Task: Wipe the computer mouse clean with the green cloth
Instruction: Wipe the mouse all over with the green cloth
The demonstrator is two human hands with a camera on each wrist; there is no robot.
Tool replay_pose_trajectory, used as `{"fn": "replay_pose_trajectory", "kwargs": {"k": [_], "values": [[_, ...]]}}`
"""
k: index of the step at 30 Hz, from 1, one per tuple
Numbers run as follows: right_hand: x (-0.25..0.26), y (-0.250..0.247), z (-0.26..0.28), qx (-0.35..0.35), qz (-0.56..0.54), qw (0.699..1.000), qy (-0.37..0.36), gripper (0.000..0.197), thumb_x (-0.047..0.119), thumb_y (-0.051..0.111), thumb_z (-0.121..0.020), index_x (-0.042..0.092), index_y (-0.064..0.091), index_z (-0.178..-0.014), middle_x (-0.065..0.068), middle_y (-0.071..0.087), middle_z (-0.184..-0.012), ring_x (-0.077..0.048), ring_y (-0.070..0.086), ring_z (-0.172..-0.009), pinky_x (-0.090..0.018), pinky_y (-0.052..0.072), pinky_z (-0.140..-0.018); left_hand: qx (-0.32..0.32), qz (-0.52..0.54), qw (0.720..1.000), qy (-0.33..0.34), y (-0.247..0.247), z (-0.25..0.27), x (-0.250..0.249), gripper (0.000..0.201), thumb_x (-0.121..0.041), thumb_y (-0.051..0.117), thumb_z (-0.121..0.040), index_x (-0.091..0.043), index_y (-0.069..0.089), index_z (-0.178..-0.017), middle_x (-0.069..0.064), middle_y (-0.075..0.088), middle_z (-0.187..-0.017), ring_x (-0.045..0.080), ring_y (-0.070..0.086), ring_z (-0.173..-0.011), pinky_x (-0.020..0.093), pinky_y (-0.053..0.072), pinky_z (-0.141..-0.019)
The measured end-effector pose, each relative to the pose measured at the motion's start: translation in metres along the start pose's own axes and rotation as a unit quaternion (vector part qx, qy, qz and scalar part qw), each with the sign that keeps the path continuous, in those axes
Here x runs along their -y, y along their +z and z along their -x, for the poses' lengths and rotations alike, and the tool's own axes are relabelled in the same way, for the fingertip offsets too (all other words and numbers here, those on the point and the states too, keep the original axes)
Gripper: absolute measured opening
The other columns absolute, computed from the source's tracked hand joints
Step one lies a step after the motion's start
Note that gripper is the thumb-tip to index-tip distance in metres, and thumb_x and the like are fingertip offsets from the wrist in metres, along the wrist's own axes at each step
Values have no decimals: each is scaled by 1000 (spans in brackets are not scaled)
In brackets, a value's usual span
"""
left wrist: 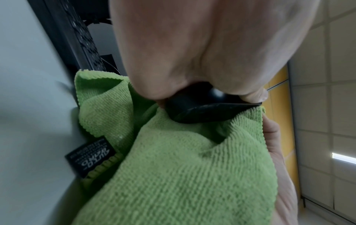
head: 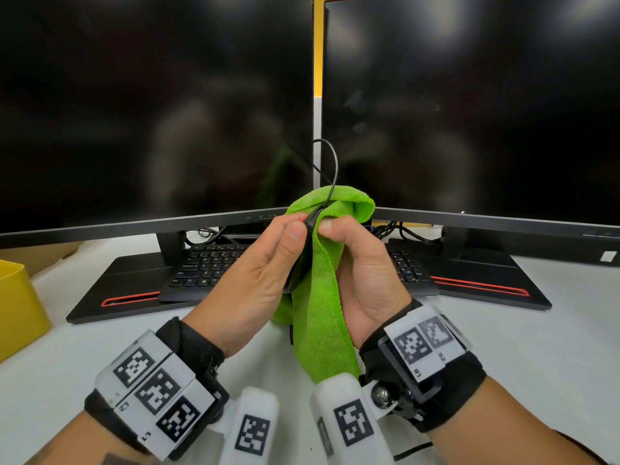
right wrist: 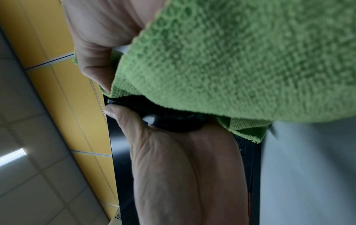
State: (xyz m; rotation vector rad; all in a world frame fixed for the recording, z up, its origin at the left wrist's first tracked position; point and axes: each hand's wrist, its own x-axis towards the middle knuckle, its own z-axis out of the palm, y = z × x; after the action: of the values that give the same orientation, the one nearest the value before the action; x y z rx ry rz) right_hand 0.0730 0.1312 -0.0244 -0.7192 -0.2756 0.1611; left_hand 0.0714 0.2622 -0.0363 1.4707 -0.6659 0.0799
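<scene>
Both hands are raised above the desk in front of the two monitors. My left hand point(head: 268, 260) grips the black wired mouse point(head: 310, 226), held on edge; its body shows best in the left wrist view, mouse point(left wrist: 204, 109), and in the right wrist view, mouse point(right wrist: 169, 120). Its cable point(head: 330, 162) loops up from the top. My right hand point(head: 355, 263) holds the green cloth point(head: 318, 297) wrapped against the mouse's right side, thumb pressing on the fabric. The cloth point(left wrist: 183, 167) hangs down between my wrists, and most of the mouse is hidden by it.
Two dark monitors point(head: 151, 112) point(head: 469, 112) stand close behind the hands on black bases. A black keyboard point(head: 201, 266) lies under them. A yellow container point(head: 16, 307) sits at the left edge of the white desk point(head: 503, 347). Cables point(head: 399, 229) run behind the keyboard.
</scene>
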Motion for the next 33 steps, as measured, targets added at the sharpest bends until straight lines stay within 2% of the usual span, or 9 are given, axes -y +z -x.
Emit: {"fn": "replay_pose_trajectory", "kwargs": {"k": [4, 9, 13, 18, 21, 24, 26, 30, 33], "values": [[0, -2, -2, -19, 0, 1000, 9, 86, 26, 76, -68, 9, 48, -147, -16, 55, -122, -36, 55, -113, -57, 45, -105, 5, -2, 1000, -1, 0, -1, 1, 59, -60, 49, -102, -23, 55, -148, 2, 63, -149, 20, 53, -145, 50, 32, -125], [-1, -7, -5, -29, -14, 999, 28, 80, 28, 75, -70, 8, 51, -144, -15, 56, -119, -35, 56, -109, -54, 47, -95, 12, -7, 1000, 6, -2, 0, 1, 61, -57, 46, -98, -24, 55, -148, 1, 63, -150, 19, 53, -145, 50, 32, -125], [1, -11, -6, -19, -4, 998, 52, 49, 32, 70, -74, 18, 67, -120, -10, 66, -99, -31, 63, -91, -54, 47, -90, 17, -13, 1000, 5, -4, 0, 2, 60, -58, 44, -99, -25, 56, -148, 1, 63, -149, 20, 53, -145, 52, 33, -125], [3, -11, -5, -2, -20, 999, 44, 26, 30, 64, -81, 13, 76, -96, -10, 69, -91, -28, 63, -88, -51, 44, -99, 23, -16, 1000, 6, -5, 0, 3, 57, -58, 44, -99, -27, 58, -145, 2, 64, -148, 22, 54, -144, 54, 33, -124], [5, -9, -3, 0, -25, 999, 45, 25, 29, 61, -86, 12, 76, -96, -10, 69, -92, -28, 64, -88, -50, 45, -99, 25, -16, 1000, 9, -5, 0, 3, 55, -57, 43, -100, -27, 59, -144, 2, 64, -147, 21, 54, -144, 53, 33, -124], [7, -6, -1, 2, -26, 998, 48, 26, 29, 61, -83, 11, 75, -96, -11, 69, -91, -28, 64, -86, -47, 47, -94, 25, -12, 1000, 12, -6, 0, 3, 49, -56, 40, -107, -28, 61, -142, 3, 65, -146, 22, 55, -143, 52, 33, -124], [8, -5, 0, 2, -26, 999, 47, 27, 30, 61, -83, 11, 74, -98, -11, 69, -92, -28, 64, -86, -45, 49, -91, 23, -10, 1000, 13, -6, 0, 3, 48, -56, 42, -106, -29, 63, -140, 3, 66, -144, 21, 56, -142, 52, 34, -124], [9, -4, 0, 6, -33, 999, 42, 33, 30, 62, -74, 11, 74, -98, -11, 70, -91, -27, 65, -83, -41, 51, -85, 27, -10, 999, 15, -6, 0, 3, 55, -58, 43, -99, -29, 62, -141, 2, 66, -144, 19, 56, -142, 50, 33, -124], [10, -5, 0, 15, -38, 998, 37, 32, 30, 61, -74, 9, 76, -92, -11, 73, -86, -27, 68, -79, -41, 51, -84, 26, -9, 999, 15, -7, 0, 2, 55, -59, 42, -101, -28, 61, -142, 2, 65, -146, 19, 55, -143, 49, 32, -125]]}}
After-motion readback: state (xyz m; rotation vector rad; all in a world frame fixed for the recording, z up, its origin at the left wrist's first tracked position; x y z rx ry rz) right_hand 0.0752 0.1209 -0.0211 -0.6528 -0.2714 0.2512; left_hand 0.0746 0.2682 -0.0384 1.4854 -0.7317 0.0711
